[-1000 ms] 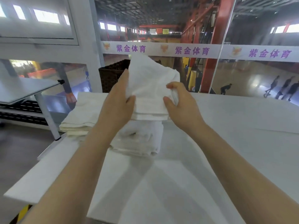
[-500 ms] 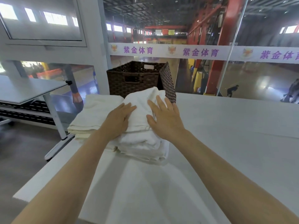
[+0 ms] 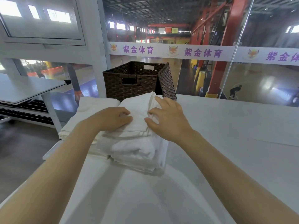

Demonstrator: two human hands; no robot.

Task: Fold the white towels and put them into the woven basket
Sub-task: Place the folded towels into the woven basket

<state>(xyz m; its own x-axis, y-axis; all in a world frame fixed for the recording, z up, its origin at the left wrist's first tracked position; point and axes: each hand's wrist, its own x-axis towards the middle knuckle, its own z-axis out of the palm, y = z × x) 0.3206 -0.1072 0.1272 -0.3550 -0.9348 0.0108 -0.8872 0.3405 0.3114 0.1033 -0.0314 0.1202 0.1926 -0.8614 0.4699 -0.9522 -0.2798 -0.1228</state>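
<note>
Towels (image 3: 137,113) under hands, banner (image 3: 202,52) "紫金体育"

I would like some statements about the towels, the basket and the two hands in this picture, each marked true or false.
1. Both hands, left hand and right hand, rest on the folded white towel topping the nearer stack. True.
2. The dark brown woven basket stands behind the towels on the white table. True.
3. The basket is on the floor. False: it is on the table.
4. The right hand is lifting a towel high in the air. False: the towel lies on the stack.
5. A second flat stack of cream towels lies left of it. True.
</note>
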